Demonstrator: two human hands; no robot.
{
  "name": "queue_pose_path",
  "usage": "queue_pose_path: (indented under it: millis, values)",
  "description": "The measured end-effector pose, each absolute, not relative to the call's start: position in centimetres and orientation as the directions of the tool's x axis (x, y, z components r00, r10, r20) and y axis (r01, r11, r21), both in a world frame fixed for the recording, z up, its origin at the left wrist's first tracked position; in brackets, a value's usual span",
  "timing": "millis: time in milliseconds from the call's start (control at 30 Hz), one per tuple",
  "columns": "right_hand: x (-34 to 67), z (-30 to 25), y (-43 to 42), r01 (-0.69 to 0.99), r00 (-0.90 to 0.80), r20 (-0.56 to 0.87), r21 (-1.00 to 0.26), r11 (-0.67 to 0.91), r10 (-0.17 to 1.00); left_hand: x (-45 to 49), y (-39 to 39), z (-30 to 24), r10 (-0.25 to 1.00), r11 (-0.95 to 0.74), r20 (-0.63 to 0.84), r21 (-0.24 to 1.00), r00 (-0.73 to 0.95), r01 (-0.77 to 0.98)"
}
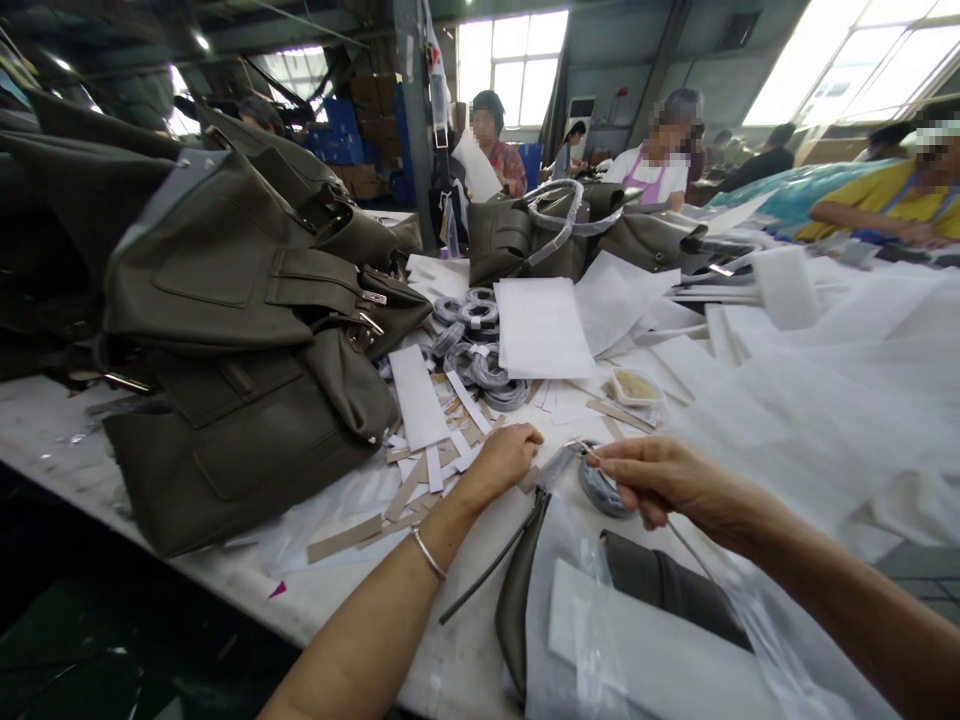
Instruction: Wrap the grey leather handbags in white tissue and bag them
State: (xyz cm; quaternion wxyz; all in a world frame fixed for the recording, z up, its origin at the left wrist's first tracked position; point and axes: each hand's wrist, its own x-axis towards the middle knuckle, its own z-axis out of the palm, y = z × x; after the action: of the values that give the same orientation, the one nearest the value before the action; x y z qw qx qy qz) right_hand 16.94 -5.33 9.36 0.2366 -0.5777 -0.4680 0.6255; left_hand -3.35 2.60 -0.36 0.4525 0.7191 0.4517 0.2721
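My left hand [511,456] reaches over the table with its fingers curled in, and whatever it may hold is hidden. Between the thumb and fingertips of my right hand [646,476] is a thin pale strip [694,545], trailing down behind the hand. Beneath both hands lies a dark olive leather bag [517,590], partly covered by a white foam sheet [645,640] and clear plastic film. A thin dark cord [487,568] sticks out at its left side. Close to my right fingertips is a plastic-wrapped grey coil [602,492].
Dark olive bags [247,400] are piled on the left. Wrapped grey coils [487,365], paper strips [416,490] and a small plastic tub [636,386] lie ahead. White foam sheets [825,400] heap up on the right. Several people work farther back.
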Motion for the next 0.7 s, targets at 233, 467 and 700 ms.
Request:
queue_pose_path:
  millis: [233,467,700]
  values:
    - [14.8,3.4,-4.0,0.314,-0.234,-0.679,-0.731,-0.606,0.696,-2.7,2.1,-1.8,0.823,-0.234,-0.072,0.861,0.564,0.451]
    - [14.3,1.9,-3.0,0.035,-0.390,-0.674,-0.692,-0.721,0.628,-2.9,2.4,-1.1,0.801,-0.170,-0.080,0.920,0.594,0.352]
    - [14.8,1.4,-3.5,-0.260,-0.478,-0.549,-0.657,-0.708,0.685,-3.6,2.1,0.3,0.805,-0.278,0.032,0.903,0.592,0.329]
